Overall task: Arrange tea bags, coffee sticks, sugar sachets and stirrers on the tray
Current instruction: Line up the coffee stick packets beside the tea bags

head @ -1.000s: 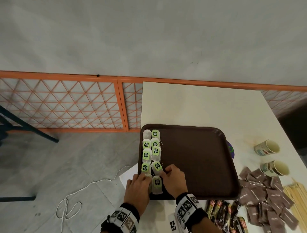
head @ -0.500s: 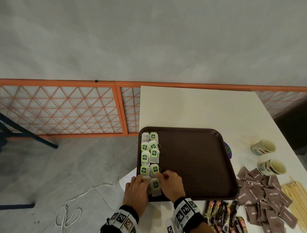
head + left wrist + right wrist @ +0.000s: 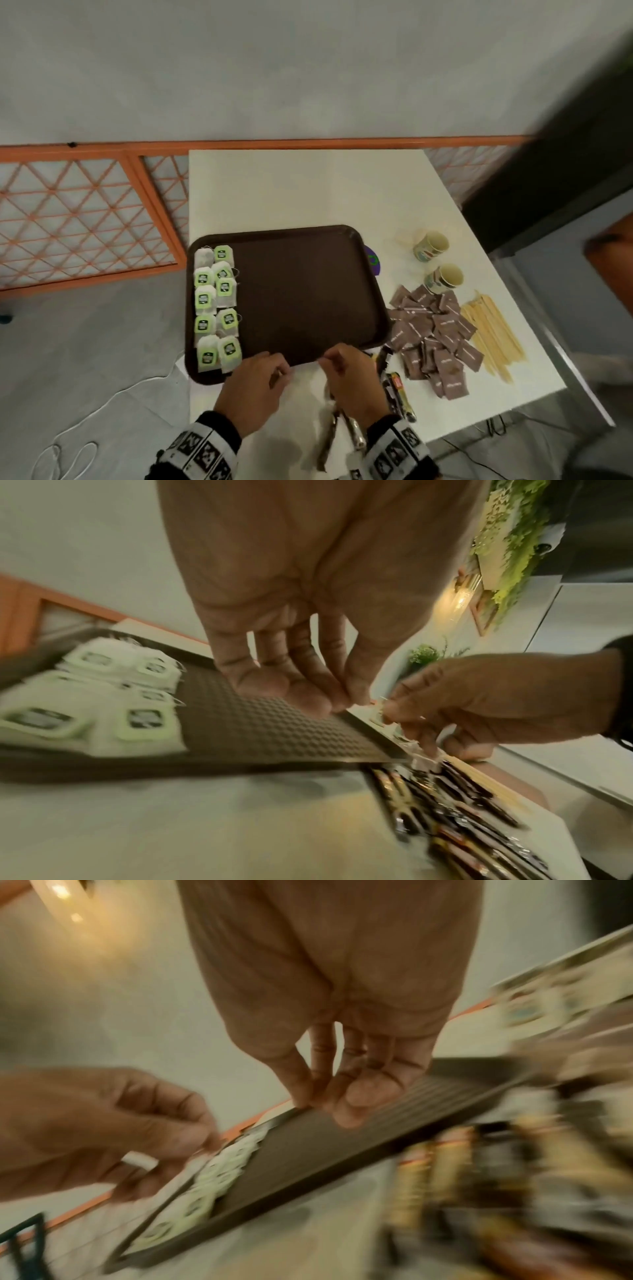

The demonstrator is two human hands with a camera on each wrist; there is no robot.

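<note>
A brown tray (image 3: 301, 294) lies on the white table, with tea bags (image 3: 215, 308) in two columns along its left side. My left hand (image 3: 253, 383) and right hand (image 3: 349, 377) hover at the tray's front rim, right of the tea bags. Their fingers are loosely curled and nothing shows between them. The left wrist view shows my left hand (image 3: 308, 691) over the tray (image 3: 260, 723); the blurred right wrist view shows my right hand (image 3: 342, 1096) likewise. Coffee sticks (image 3: 397, 387) lie by my right hand. Brown sugar sachets (image 3: 431, 332) and wooden stirrers (image 3: 489, 332) lie further right.
Two paper cups (image 3: 430, 245) (image 3: 443, 277) lie on their sides behind the sachets. A purple thing (image 3: 373, 260) pokes out under the tray's right rim. The table's left edge runs just beside the tray, and a cable lies on the floor below.
Both hands have left the front tea bags and moved right along the tray's front rim. The head view has swung to the right.
</note>
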